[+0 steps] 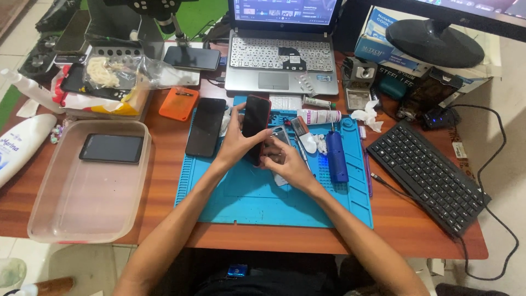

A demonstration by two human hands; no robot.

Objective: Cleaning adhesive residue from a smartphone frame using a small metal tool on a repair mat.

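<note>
The fingers of the left hand (pixel 236 143) were wrapped around a red-edged phone (pixel 255 126), thumb on the near side and fingertips curled over its left edge, so the dark slab stood tilted nearly upright above the blue work mat (pixel 246 192). The phone's lower end sat down between both hands, its top rising clear above the fingers. The right hand (pixel 287 164) pressed in at the phone's lower right edge, fingers drawn close together and pinched on something there; what they pinched was too small to tell. Behind the right hand's fingers a grey phone part (pixel 280 135) lay on the mat, partly hidden.

Just left of the left hand, a second black phone (pixel 205 127) lay flat, straddling the mat's left edge. Right of the right hand a blue cylindrical tool (pixel 336 156) lay lengthwise on the mat, with a white tube (pixel 319 116) beyond it. An orange case (pixel 178 103) rested on the wooden table (pixel 422 230) beyond the black phone.

Farther out, a clear plastic tub (pixel 55 219) at the left held a dark tablet-like device (pixel 112 148). A laptop (pixel 282 63) stood open at the far side, another phone (pixel 192 57) left of it. A black keyboard (pixel 430 178) lay angled at the right, well apart from the hands.
</note>
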